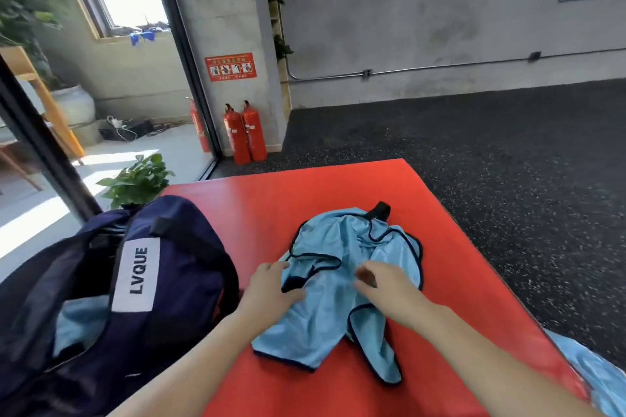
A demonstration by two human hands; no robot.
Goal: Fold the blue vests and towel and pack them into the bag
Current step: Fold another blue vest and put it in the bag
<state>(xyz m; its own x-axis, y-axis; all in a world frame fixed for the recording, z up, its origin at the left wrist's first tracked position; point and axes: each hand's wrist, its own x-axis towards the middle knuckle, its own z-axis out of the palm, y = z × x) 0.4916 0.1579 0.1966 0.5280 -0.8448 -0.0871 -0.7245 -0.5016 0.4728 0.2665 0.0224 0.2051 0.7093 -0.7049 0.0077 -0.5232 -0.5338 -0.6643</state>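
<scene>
1. A crumpled light-blue mesh vest with dark navy trim [342, 294] is lying on the flat red surface [271, 213], just right of the large navy fabric bag with a white "LVQUE" label [176, 281], which serves as the landmark here.
2. The left hand [267, 294] is resting on the vest's edge nearest the bag; its grip is curling over the fabric, but whether it is actually pinching cloth I cannot tell. The right hand [382, 288] is hovering on the far side from the bag, blurred, so I cannot tell if its grip is open or closing.
3. Risk: the vest is lying bunched with its armholes twisted, so folding without spreading it first is likely trapping wrinkles and giving a lumpy bundle.
4. Risk: the slick fabric is sitting on a smooth surface; pulling from one side only could be dragging the whole vest toward the bag.
5. Risk: some light-blue fabric [78, 325] is already showing inside the bag's opening, and a loose fold could be coming undone on the way in.
6. Risk: another light-blue cloth [589, 372] is hanging off the edge farthest from the bag and may be sliding to the floor.
</scene>
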